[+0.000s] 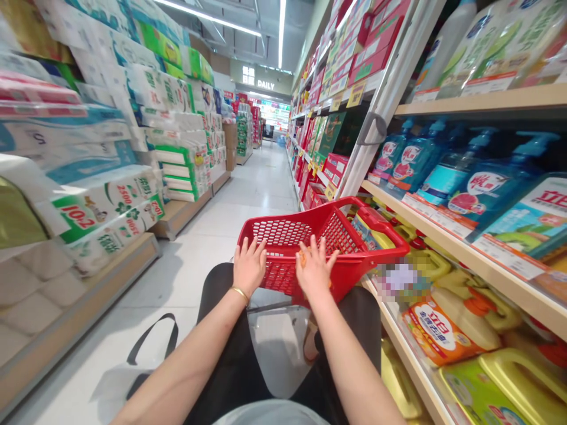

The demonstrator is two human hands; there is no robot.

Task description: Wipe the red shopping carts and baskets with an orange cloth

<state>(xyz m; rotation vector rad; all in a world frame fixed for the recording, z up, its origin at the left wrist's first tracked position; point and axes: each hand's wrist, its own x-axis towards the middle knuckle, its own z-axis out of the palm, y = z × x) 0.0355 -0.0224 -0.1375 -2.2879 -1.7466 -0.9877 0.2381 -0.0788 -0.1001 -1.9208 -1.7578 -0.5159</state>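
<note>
- Spreads the fingers of the left hand [249,268] over the near-left corner of a red shopping basket [354,260], wearing a gold bracelet [240,294] on the wrist.
- Fans the fingers of the right hand [313,268] wide across the middle of the near rim, with a small orange patch at one finger; leaves the exact contact unclear.
- Shows the basket just in front of black-clad knees [217,292], right end beside the front edge of the right-hand shelves [443,212].
- Displays blue pump bottles [476,192] along the middle shelf, above yellow jugs [518,378].
- Sets a pale bag [116,386] with a dark strap on the floor at lower left.
- Lines the left platform's edge with tissue packs [108,215], below a distant "DAILY" sign [266,84].
</note>
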